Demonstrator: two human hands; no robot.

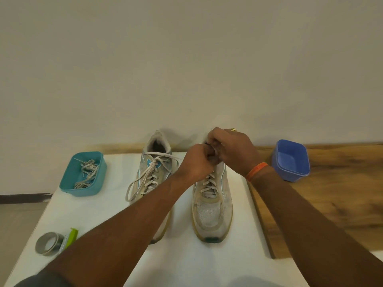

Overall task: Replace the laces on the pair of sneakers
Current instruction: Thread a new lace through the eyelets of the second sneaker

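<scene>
Two worn white sneakers stand side by side on the white table, toes toward me. The left sneaker [154,175] is laced, its white lace ends [132,189] hanging loose over its left side. The right sneaker [211,206] is laced up its front. My left hand [196,162] and my right hand [230,150] meet with curled fingers at the top of the right sneaker's lacing, near its collar. What they pinch is hidden between the fingers; it looks like the lace ends.
A teal tub [83,175] at the left holds a heap of old laces [87,172]. An empty blue tub [291,160] stands on the wooden surface [331,193] at the right. A tape roll [48,243] and a green object [71,238] lie near the table's front left.
</scene>
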